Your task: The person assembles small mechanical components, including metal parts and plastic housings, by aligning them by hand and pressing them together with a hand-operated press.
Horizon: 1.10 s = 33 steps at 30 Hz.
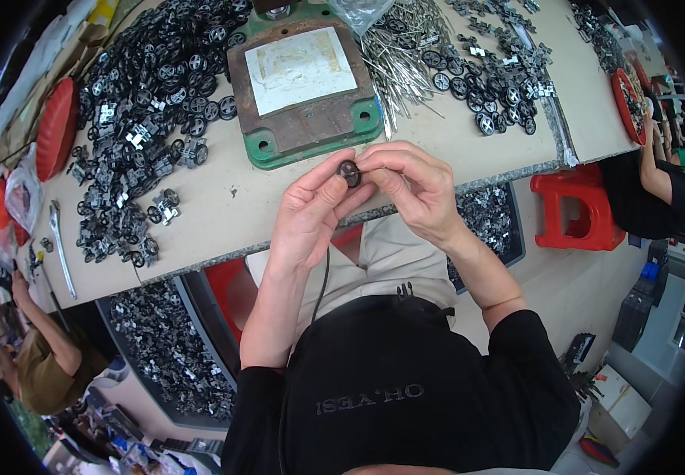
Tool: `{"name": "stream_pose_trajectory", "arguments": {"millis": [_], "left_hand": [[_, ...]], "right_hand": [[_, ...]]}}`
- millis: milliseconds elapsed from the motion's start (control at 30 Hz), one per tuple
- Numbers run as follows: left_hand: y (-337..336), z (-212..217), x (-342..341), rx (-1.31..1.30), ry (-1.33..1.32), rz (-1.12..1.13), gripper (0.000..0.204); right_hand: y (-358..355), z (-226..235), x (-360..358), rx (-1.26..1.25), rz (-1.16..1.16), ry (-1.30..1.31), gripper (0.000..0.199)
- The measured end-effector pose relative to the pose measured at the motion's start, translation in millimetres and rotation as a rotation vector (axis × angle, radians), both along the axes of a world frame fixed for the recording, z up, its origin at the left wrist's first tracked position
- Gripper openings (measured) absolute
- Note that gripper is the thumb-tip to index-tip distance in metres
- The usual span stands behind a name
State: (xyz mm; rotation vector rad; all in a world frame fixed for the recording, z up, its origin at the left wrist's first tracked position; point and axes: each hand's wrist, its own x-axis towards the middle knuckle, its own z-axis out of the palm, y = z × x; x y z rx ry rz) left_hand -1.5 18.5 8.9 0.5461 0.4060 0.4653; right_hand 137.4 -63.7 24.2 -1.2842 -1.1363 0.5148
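Observation:
Between both hands, just in front of the table's near edge, is a small black spoked wheel (pixel 349 172). My left hand (pixel 308 214) is closed on it, with thumb and fingers at its left side. My right hand (pixel 418 194) pinches at the wheel's right edge; whether a thin pin or another part sits in that pinch is hidden by the fingers. Beyond the hands stands a green and brown metal press base (pixel 304 127) with a white pad (pixel 301 70) on top.
Black wheels (pixel 164 71) and small grey assemblies (pixel 125 170) heap at left. Metal rods (pixel 402 59) and more wheels (pixel 485 103) lie right of the press. Tweezers (pixel 62 249) rest at far left. Bins of parts (pixel 172 348) stand below, a red stool (pixel 576 207) at right. Other people work both sides.

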Motion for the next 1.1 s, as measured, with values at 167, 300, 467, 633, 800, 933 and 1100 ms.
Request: {"name": "stream_pose_trajectory", "arguments": {"millis": [167, 300, 467, 633, 800, 933, 1100], "left_hand": [[-1.4, -7.4, 1.0, 0.0, -0.108, -0.003, 0.035], [-0.8, -9.6, 2.4, -0.125, -0.146, -0.067, 0.035], [-4.7, -15.6, 9.4, 0.031, -0.124, -0.049, 0.036], [-2.2, -10.2, 9.3, -0.05, -0.118, -0.049, 0.039], [3.0, -13.4, 8.9, -0.087, -0.071, -0.059, 0.038], [2.3, -11.9, 11.0, -0.061, -0.056, -0.061, 0.038], [2.6, -14.1, 11.3, -0.025, -0.053, -0.07, 0.042]], "right_hand": [[-1.1, 7.8, -2.5, -0.057, 0.006, 0.079, 0.009], [-0.4, -0.8, 1.1, 0.044, 0.031, -0.066, 0.009], [-5.3, 3.6, 0.3, 0.036, -0.003, 0.112, 0.008], [2.0, 8.3, 12.0, -0.068, 0.011, 0.018, 0.011], [4.0, 26.1, 74.8, -0.251, -0.093, -0.118, 0.019], [22.4, 7.5, 184.4, -0.37, -0.653, -0.828, 0.024], [42.7, 12.1, 219.8, -0.737, -0.642, -0.812, 0.036]]}}
